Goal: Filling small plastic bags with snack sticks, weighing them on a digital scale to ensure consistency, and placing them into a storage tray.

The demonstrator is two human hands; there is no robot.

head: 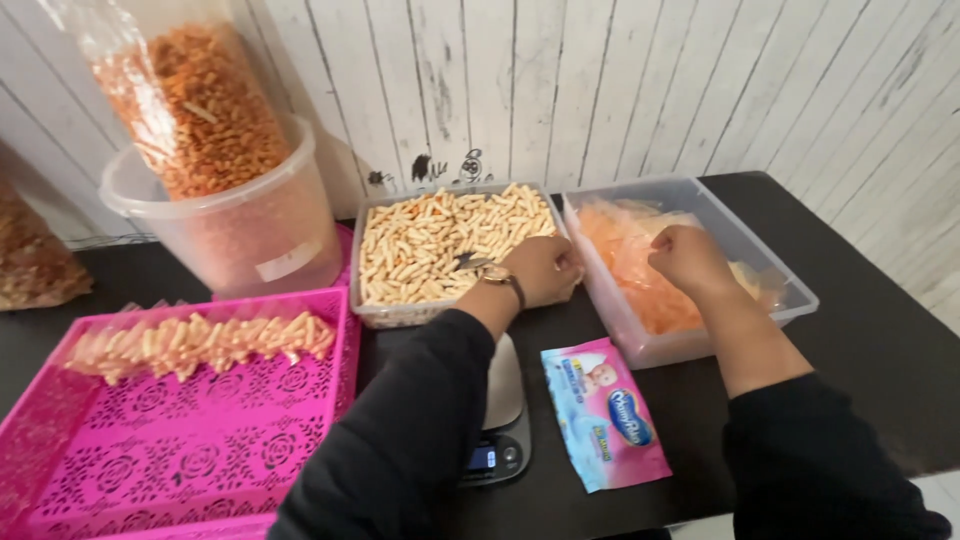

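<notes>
The left hand [545, 268], curled closed, rests at the clear plastic tub of pale snack sticks [440, 245]. The right hand [688, 258], fisted, hovers over the clear plastic box of orange bags [700, 300]; I cannot tell what either holds.

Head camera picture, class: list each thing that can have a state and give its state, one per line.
Clear tub of snack sticks: open, nearly full.
Clear tub of orange bags: open, part filled.
Pink basket: one row of packed sticks.
Kitchen scale: display lit.
Wipes pack: lying flat.
Left hand: closed.
Right hand: closed.

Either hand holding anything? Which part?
Cannot be told for sure. Left hand is closed at the edge of the snack tub; right hand is closed over the clear bin of orange bags. Any contents are hidden.
</notes>
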